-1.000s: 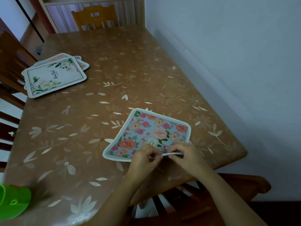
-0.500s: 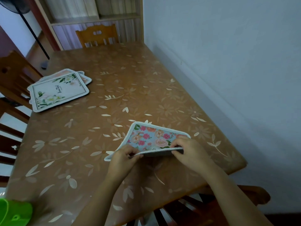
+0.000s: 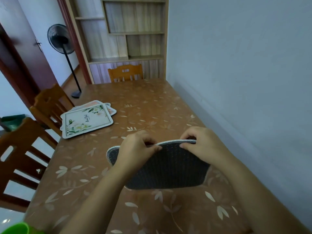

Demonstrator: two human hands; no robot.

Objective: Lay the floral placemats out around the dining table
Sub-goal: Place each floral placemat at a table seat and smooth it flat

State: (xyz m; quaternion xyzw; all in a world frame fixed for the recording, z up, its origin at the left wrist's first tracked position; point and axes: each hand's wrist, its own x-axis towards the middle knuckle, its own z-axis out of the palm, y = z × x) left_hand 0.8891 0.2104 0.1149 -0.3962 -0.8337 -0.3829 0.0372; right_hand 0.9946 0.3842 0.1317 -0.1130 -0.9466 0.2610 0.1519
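Placemat [image 3: 168, 168], dark backing facing the camera, hangs over the tabletop [image 3: 152, 102] near its right edge, upper rim pinched by left hand [image 3: 135, 149] and right hand [image 3: 200, 144], and, seemingly mid-placement, next needs laying flat, floral face up, away from the left-edge stack [image 3: 87, 120].

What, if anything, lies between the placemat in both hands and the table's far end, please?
Nothing visible does. The left hand and right hand grip the placemat by its top edge; the placemat stack lies off to the left.
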